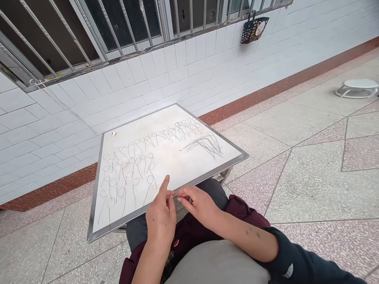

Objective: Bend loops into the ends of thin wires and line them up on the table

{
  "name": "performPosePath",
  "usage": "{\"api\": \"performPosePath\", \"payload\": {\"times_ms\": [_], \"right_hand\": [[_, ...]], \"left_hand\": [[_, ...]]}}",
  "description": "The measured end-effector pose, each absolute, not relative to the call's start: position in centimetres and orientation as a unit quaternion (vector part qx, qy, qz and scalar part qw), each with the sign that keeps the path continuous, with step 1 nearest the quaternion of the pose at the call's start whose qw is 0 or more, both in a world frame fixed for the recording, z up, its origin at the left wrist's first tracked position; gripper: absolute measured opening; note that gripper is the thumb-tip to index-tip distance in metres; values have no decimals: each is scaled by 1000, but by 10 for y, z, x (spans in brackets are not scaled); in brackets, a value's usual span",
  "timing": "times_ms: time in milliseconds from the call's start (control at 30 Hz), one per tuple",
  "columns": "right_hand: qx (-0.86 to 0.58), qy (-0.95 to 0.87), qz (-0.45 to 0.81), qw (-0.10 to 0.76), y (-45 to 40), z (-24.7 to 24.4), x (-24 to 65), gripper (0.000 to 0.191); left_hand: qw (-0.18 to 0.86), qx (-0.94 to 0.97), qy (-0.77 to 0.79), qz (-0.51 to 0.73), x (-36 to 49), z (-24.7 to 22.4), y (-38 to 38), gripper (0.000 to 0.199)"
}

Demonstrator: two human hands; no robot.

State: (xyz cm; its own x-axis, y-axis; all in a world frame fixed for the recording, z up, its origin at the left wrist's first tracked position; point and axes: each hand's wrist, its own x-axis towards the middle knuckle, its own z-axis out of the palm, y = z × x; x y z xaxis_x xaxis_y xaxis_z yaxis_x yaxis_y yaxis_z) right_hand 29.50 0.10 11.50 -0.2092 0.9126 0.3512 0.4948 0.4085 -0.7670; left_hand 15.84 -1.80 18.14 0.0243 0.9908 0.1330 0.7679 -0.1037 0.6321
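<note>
A white table [174, 165] with a grey metal rim bears many thin dark wires bent into loops [135, 181], laid in rows on its left and back parts. At the right lies a bundle of straight wires [204, 144]. Just over the near rim, my left hand [162, 213] points its index finger forward, while its thumb and another finger pinch a thin wire. My right hand [198, 203] is beside it, thumb and fingers pressed together on the same thin piece, whose shape is hard to make out.
A tiny white and red object [113, 134] sits at the table's far left corner. Behind stands a tiled wall [148, 86] with barred windows and a hanging dotted bag [254, 29]. A white stool [358, 87] is on the floor at the far right.
</note>
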Motion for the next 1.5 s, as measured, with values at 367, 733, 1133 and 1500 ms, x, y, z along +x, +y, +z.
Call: {"api": "performPosePath", "payload": {"times_ms": [367,733,1133,1500], "right_hand": [[-453,-785,170,386,-5,118,294,17],[-461,-783,162,385,-8,120,290,18],[-462,-760,228,395,-8,117,287,13],[-422,-757,300,399,-5,123,290,15]], "left_hand": [[204,677,631,319,161,181,-15,47],[199,691,621,312,155,176,-15,49],[169,713,618,285,151,175,-13,51],[142,691,643,298,142,180,-5,49]]}}
